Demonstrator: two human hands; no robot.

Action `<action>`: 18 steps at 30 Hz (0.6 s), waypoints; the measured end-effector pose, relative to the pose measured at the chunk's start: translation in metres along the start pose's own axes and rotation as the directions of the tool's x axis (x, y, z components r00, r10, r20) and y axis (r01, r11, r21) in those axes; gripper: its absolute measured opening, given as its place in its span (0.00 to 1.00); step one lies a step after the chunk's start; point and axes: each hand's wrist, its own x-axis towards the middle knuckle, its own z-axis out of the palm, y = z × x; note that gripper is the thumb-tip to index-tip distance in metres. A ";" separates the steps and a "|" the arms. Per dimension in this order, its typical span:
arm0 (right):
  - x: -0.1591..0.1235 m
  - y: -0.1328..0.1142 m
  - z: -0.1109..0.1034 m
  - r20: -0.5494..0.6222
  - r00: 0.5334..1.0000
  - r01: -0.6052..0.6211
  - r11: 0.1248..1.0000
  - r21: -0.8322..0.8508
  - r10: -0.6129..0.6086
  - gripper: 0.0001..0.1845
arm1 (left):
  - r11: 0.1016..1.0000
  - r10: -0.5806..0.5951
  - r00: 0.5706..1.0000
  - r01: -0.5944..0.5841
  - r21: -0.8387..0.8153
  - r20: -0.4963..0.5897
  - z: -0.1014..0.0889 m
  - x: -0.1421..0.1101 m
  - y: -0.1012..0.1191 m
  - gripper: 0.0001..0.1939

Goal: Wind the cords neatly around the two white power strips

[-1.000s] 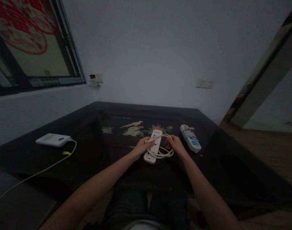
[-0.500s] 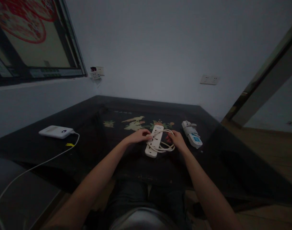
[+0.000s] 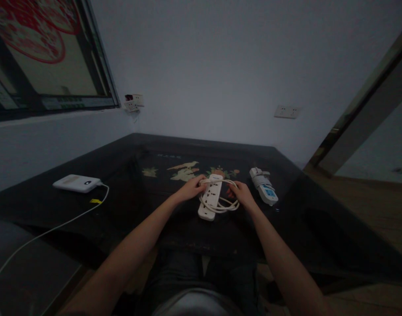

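A white power strip [image 3: 213, 191] lies lengthwise on the dark table in front of me, its sockets facing up. Loops of its cream cable [image 3: 224, 209] cross over the strip and stick out to its right. At the strip's upper left, my left hand [image 3: 194, 187] is closed on the cable, thumb and fingers pinched together. My right hand [image 3: 239, 193] grips the cable loops on the right side, its fingers curled and partly hidden. Farther right lies a second power strip [image 3: 269, 193] with blue socket faces, its grey cord [image 3: 261, 179] wound around it.
A white power bank [image 3: 77, 183] with a white cable [image 3: 64, 226] lies on the left of the dark table [image 3: 148, 145], near a yellow tag [image 3: 95, 201]. Wall sockets [image 3: 287, 112] sit on the back wall. Another socket [image 3: 131, 104] hangs loose by the window.
My left hand has moved the cable up and left along the strip, so the top loop now crosses near the strip's far end. The strip has shifted slightly left.
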 end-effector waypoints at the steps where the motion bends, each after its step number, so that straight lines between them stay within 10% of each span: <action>1: 0.000 -0.001 0.000 0.008 1.000 -0.001 1.000 0.011 0.001 0.11 | 1.000 0.001 1.000 -0.001 0.007 -0.024 0.000 0.001 0.000 0.07; 8: -0.003 -0.003 -0.008 0.025 0.997 -0.081 0.992 0.093 0.079 0.24 | 0.998 -0.041 0.996 0.037 -0.059 -0.073 0.000 0.002 0.008 0.11; 18: -0.007 -0.008 -0.029 0.014 0.987 -0.159 0.981 0.115 0.158 0.08 | 0.987 -0.041 0.998 0.032 -0.155 -0.055 -0.001 0.002 0.010 0.14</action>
